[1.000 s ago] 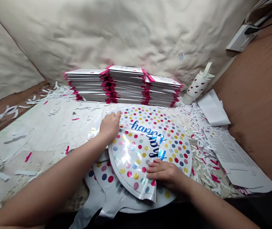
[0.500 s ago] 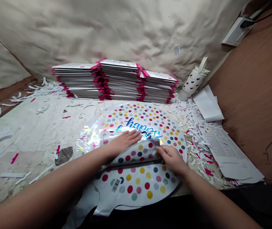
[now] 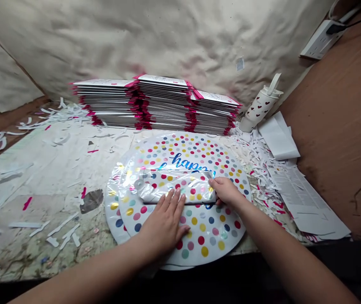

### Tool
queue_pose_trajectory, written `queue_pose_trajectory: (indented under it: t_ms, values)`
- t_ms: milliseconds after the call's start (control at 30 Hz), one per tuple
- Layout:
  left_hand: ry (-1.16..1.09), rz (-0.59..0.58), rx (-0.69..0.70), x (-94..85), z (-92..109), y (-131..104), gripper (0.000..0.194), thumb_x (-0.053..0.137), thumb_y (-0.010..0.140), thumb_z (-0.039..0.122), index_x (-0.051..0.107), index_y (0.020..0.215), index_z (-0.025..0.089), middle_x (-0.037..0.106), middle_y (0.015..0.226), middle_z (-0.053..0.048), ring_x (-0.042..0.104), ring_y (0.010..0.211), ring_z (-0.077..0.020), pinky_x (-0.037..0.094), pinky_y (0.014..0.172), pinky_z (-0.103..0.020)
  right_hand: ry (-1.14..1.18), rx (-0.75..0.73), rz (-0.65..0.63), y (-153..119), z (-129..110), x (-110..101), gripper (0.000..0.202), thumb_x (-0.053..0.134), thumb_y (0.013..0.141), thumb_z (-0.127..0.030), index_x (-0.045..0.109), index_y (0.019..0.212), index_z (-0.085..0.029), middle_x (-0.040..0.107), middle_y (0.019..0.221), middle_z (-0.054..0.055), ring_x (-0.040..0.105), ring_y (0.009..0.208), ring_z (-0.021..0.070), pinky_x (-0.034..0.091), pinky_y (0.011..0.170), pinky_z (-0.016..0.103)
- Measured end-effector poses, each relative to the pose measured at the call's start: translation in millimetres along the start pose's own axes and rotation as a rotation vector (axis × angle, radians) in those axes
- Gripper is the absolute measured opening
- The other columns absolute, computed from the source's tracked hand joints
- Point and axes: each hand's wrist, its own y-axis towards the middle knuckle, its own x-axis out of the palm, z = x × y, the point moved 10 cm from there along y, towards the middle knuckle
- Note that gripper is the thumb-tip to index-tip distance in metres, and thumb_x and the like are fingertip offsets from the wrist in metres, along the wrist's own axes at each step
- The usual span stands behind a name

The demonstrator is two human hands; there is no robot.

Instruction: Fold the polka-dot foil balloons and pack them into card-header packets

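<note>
Flat round foil balloons with coloured dots and blue "happy" lettering lie in a stack on the table before me. Across their middle rests a foil balloon folded into a strip, shiny and dotted too. My left hand lies palm down with fingers stretched, its fingertips on the strip's near edge and the palm over the balloons below. At the strip's right end, my right hand pinches the corner between thumb and fingers. The lettering's second line is mostly hidden under the strip.
Stacks of pink-edged white packets stand along the back wall. To their right are a white tumbler with hearts, shredded paper and loose paper sheets. Paper scraps litter the left side. A power socket hangs at upper right.
The folded part has been turned over away from me and now lies flatter and higher on the stack. The balloon's tail at lower left is gone from sight. My left hand moved nearer me.
</note>
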Motion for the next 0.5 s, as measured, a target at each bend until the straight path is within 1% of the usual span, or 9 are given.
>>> queue_pose_trajectory:
  t_ms: [67,100,133,200,233,267,333,433,500]
  values:
    - [-0.012,-0.077,-0.055,16.8,-6.6,1.6,0.073,0.033,0.084,0.057,0.030,0.138,0.007,0.020,0.144,-0.018,0.016,0.133,-0.0343,0.022,0.106,-0.051,-0.079,-0.098,0.155,-12.6,-11.2,-13.8,0.035,0.044,0.085,-0.047,0.053,0.103,-0.018,0.066,0.080,0.010,0.065,0.076,0.0255,0.051,0.059,0.035]
    - [-0.015,-0.098,-0.060,20.4,-10.1,2.1,0.074,0.032,0.084,0.057,0.027,0.139,0.007,0.017,0.145,-0.018,0.013,0.134,-0.0334,0.020,0.107,-0.050,-0.150,-0.220,0.237,-23.7,-24.6,-17.2,0.039,0.045,0.085,-0.045,0.049,0.113,-0.018,0.065,0.094,0.013,0.062,0.090,0.0282,0.051,0.070,0.040]
    - [-0.017,-0.110,-0.059,21.5,-13.2,2.3,0.075,0.031,0.084,0.058,0.026,0.139,0.007,0.015,0.145,-0.017,0.011,0.134,-0.0328,0.018,0.107,-0.049,-0.248,-0.392,0.292,-38.3,-42.1,-13.7,0.041,0.046,0.086,-0.041,0.045,0.120,-0.018,0.062,0.107,0.015,0.057,0.103,0.0297,0.047,0.081,0.044]
    - [-0.019,-0.119,-0.050,20.6,-16.9,1.8,0.076,0.031,0.084,0.058,0.025,0.139,0.006,0.013,0.145,-0.018,0.010,0.134,-0.0329,0.017,0.107,-0.050,-0.496,-0.773,0.299,-72.2,-72.6,15.0,0.041,0.046,0.086,-0.028,0.044,0.125,-0.016,0.054,0.122,0.016,0.047,0.117,0.0295,0.037,0.096,0.048]
    - [-0.020,-0.118,-0.047,19.5,-17.4,1.2,0.076,0.031,0.084,0.058,0.025,0.139,0.006,0.013,0.145,-0.018,0.010,0.134,-0.0331,0.017,0.107,-0.050,-0.618,-0.905,0.261,-84.5,-78.3,33.5,0.040,0.044,0.086,-0.021,0.045,0.125,-0.014,0.052,0.125,0.016,0.045,0.119,0.0291,0.034,0.099,0.049]
    - [-0.021,-0.118,-0.044,18.6,-17.2,0.5,0.076,0.031,0.084,0.058,0.025,0.139,0.006,0.014,0.145,-0.019,0.009,0.134,-0.0330,0.016,0.107,-0.050,-0.721,-0.963,0.216,-89.4,-77.7,48.5,0.040,0.043,0.085,-0.014,0.047,0.124,-0.012,0.051,0.127,0.017,0.045,0.119,0.0291,0.032,0.101,0.050]
    - [-0.026,-0.129,-0.047,18.6,-16.3,-0.5,0.075,0.031,0.085,0.058,0.025,0.139,0.006,0.014,0.145,-0.018,0.009,0.134,-0.0326,0.015,0.108,-0.049,-0.870,-0.935,0.180,-83.6,-69.5,60.6,0.042,0.041,0.082,-0.006,0.049,0.122,-0.006,0.051,0.125,0.022,0.049,0.116,0.0311,0.035,0.098,0.051]
    - [-0.046,-0.145,-0.059,17.4,-15.8,2.0,0.071,0.030,0.086,0.053,0.025,0.139,0.006,0.015,0.145,-0.017,0.011,0.134,-0.0309,0.017,0.108,-0.048,-0.961,-0.880,0.223,-76.3,-64.3,51.6,0.039,0.039,0.079,-0.001,0.055,0.115,-0.001,0.057,0.116,0.026,0.055,0.108,0.0342,0.039,0.094,0.054]
    - [-0.040,-0.140,-0.084,13.4,-18.4,6.6,0.067,0.034,0.086,0.048,0.028,0.138,0.006,0.019,0.144,-0.018,0.016,0.134,-0.0306,0.020,0.107,-0.047,-0.945,-0.975,0.307,-92.8,-72.6,44.1,0.034,0.037,0.081,-0.001,0.061,0.106,-0.002,0.064,0.104,0.024,0.060,0.101,0.0324,0.040,0.093,0.054]
